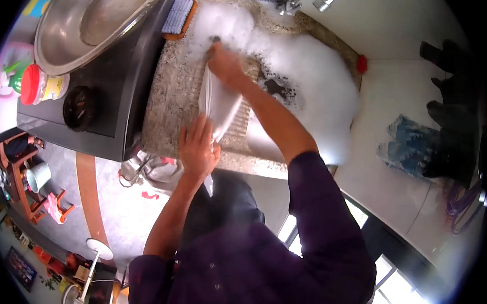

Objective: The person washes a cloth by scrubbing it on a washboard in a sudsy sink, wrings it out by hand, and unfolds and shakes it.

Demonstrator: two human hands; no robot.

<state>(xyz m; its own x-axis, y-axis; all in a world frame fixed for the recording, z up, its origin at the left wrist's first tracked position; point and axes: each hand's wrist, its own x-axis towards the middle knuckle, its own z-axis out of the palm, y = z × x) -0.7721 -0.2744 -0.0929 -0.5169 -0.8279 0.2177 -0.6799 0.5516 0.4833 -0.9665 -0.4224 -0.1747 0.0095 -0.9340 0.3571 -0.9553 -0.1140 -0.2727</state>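
A long white cloth (222, 105) lies over the ribbed washboard area (239, 124) of a stone sink counter. My left hand (197, 147) rests flat on the cloth's near end, fingers stretched out and slightly apart. At its far end, my right hand (226, 67) is closed and smeared by motion. A small dark tip (214, 39) shows just beyond its fingers; what it belongs to is unclear. White suds (317, 90) cover much of the basin to the right and the counter beyond my right hand.
A scrub brush (178, 19) lies bristles up at the counter's left edge. Further left are a large metal basin (57, 51), a red-lidded jar (37, 83) and a dark ashtray (78, 108). A tap (291, 3) stands behind. Gloves (409, 143) hang at right.
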